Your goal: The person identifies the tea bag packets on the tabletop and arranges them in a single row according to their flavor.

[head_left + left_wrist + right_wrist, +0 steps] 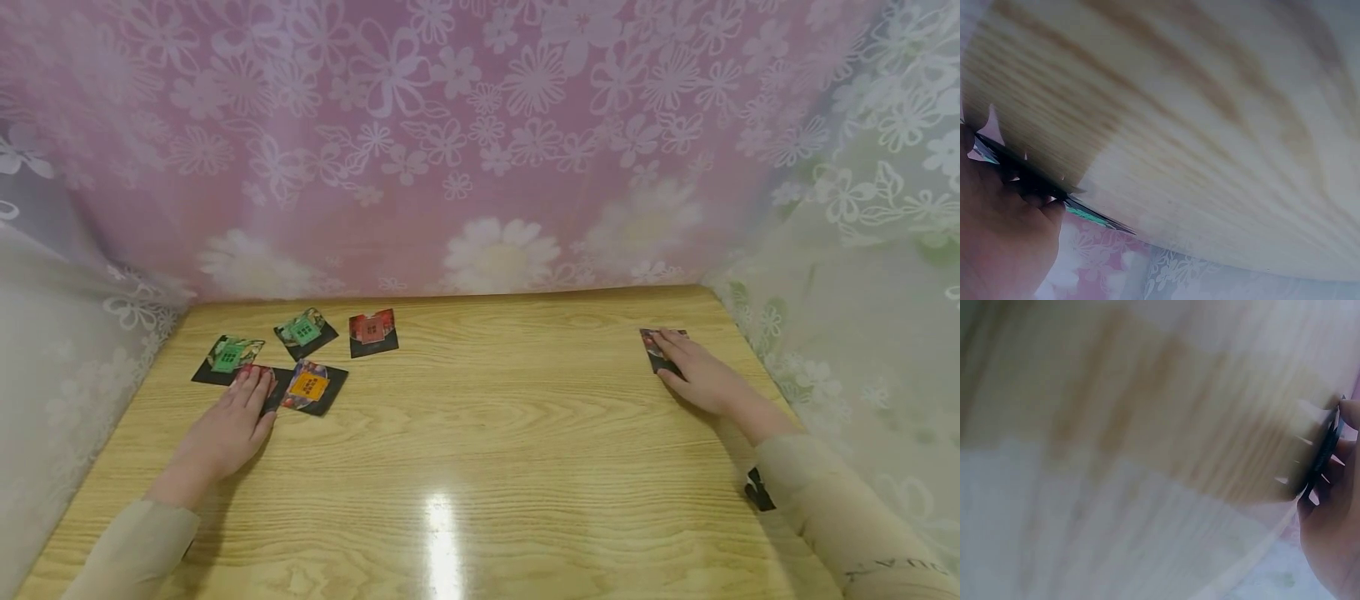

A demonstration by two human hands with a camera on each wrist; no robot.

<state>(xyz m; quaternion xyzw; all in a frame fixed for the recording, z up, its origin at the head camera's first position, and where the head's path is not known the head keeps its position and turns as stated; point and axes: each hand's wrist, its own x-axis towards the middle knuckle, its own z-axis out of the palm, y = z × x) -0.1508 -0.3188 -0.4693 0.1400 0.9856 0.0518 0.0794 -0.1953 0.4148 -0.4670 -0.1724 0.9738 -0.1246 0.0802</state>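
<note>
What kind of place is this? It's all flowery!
Probably an indoor tabletop nook screened off with cloth, though I can't tell what room it's in. The clues are the wood-grain table, the pink flowery curtain behind it and the pale flowery curtain on the right.

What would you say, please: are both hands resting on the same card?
No, the left hand rests on one card, while the right hand rests on another card across the table.

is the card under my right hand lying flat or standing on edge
Flat: the head view shows the card printed side up on the table beneath the right hand.
</note>
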